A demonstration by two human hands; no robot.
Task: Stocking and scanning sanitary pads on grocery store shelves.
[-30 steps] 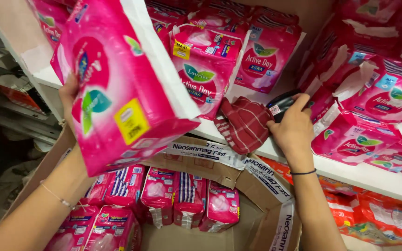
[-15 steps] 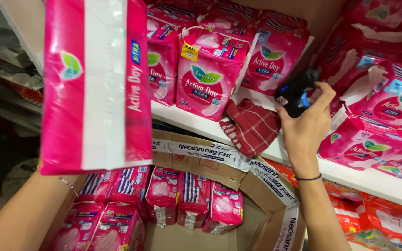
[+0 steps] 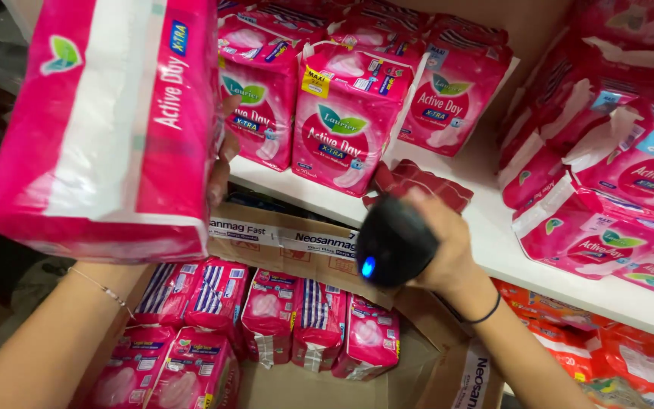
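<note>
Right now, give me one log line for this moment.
left hand: holds pink pack raised | right hand: holds black scanner, blue light on | below: open carton

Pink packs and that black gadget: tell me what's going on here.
A person's left hand holds up a big pink-and-white plastic pack, side facing the camera. The right hand grips a black handheld scanner with a blue light, beside that pack. Matching pink packs stand on the white shelf and fill the open cardboard box below.
</note>
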